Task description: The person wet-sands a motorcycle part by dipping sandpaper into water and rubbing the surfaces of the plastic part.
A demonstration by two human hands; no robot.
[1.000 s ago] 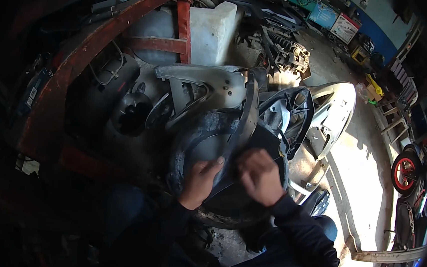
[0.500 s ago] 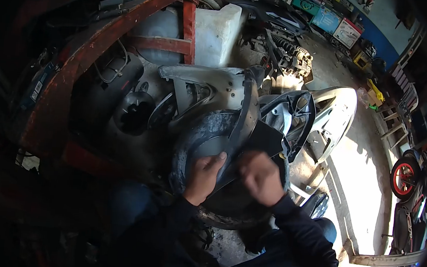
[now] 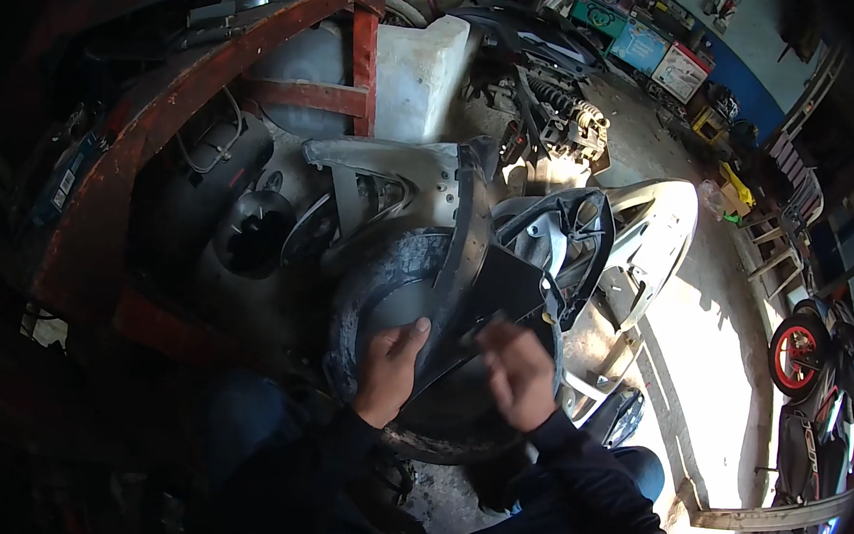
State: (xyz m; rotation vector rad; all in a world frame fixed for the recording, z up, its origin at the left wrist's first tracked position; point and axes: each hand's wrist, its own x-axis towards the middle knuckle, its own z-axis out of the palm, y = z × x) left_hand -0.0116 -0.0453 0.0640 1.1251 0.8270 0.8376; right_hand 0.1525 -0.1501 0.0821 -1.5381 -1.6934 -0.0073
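Observation:
In front of me a dark plastic motorcycle body panel (image 3: pixel 500 291) rests across a round black tub-like thing (image 3: pixel 353 291) with a scuffed rim. My left hand (image 3: pixel 389 369) grips the panel's near-left edge, thumb up on top and the other fingers hidden. Over the panel's near right side is my right hand (image 3: pixel 519 375), its fingers curled together and slightly blurred. Something small may be at its fingertips, but I cannot make it out. A pale fairing piece (image 3: pixel 424 181) lies just beyond the panel.
More fairing parts, one grey and black (image 3: pixel 560 237) and one white (image 3: pixel 665 236), lie to the right. A red frame (image 3: pixel 202 69) runs along the left. Farther off are a shock absorber (image 3: pixel 556 96), a wooden beam (image 3: pixel 768 520) and a motorcycle wheel with red rim (image 3: pixel 798 357).
The view has shifted slightly, so the scene sits a little lower and farther left. My right hand has changed its tilt over the panel; my left hand keeps its grip.

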